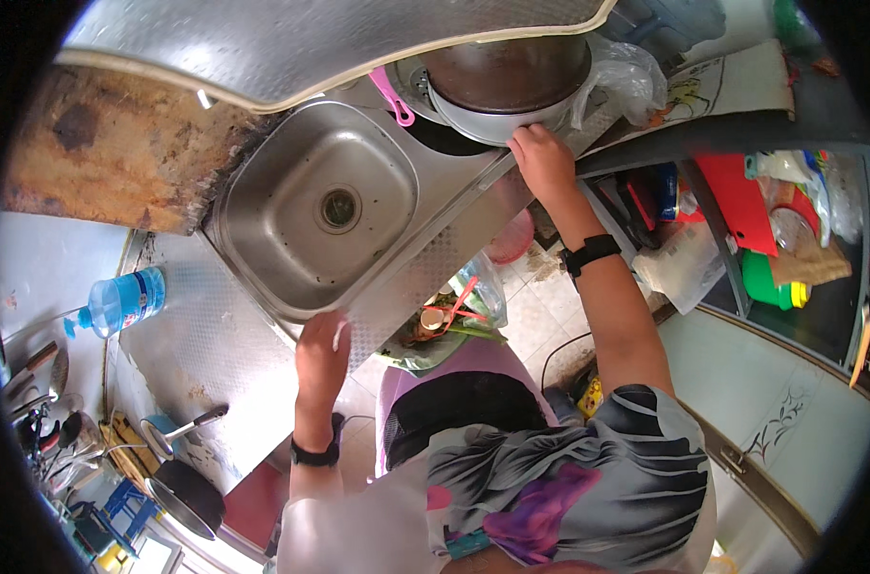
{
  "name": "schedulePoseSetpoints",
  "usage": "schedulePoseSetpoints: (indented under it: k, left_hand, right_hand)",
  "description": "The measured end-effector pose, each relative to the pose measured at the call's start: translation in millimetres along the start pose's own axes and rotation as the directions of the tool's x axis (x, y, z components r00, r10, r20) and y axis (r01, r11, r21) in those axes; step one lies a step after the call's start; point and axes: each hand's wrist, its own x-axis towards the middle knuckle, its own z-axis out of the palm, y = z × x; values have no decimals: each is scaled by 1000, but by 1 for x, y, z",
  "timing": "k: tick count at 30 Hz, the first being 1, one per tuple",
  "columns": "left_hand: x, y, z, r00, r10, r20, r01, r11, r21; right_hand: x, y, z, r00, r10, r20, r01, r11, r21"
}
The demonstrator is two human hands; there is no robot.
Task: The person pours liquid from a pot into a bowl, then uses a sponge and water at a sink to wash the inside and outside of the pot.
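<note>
My right hand (541, 159) touches the rim of a light metal pan (489, 128) on the counter, its fingers bent at the edge. A large brown pot (510, 79) stands in that pan. Beside them lies a pink-handled utensil (392, 97). My left hand (323, 348) is at the near corner of the stainless steel sink (320, 208). Its fingers are curled and slightly blurred, with something pale at them that I cannot make out. The sink basin holds a few small dark bits around the drain (339, 208).
A stained wooden board (119, 143) lies left of the sink, near a blue plastic bottle (123, 301). A metal shelf edge (406, 54) overhangs the far side. Below the counter sits a bag of food scraps (435, 333). Open shelving (747, 273) stands at the right.
</note>
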Motion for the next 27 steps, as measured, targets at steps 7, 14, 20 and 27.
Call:
schedulePoseSetpoints:
  k: [7, 14, 20, 27]
  left_hand:
    - [150, 83, 79, 965, 258, 54, -253, 964, -85]
    - [262, 63, 163, 796, 317, 516, -505, 818, 276]
    - [307, 34, 197, 611, 92, 786, -496, 818, 290]
    - [327, 32, 211, 552, -300, 778, -205, 856, 475]
  right_hand:
    - [9, 18, -3, 988, -122, -98, 130, 988, 87]
    - [13, 30, -11, 996, -69, -54, 79, 973, 219]
    - [7, 49, -18, 997, -11, -73, 37, 931, 363]
    - [-18, 68, -22, 999, 32, 31, -42, 899, 436]
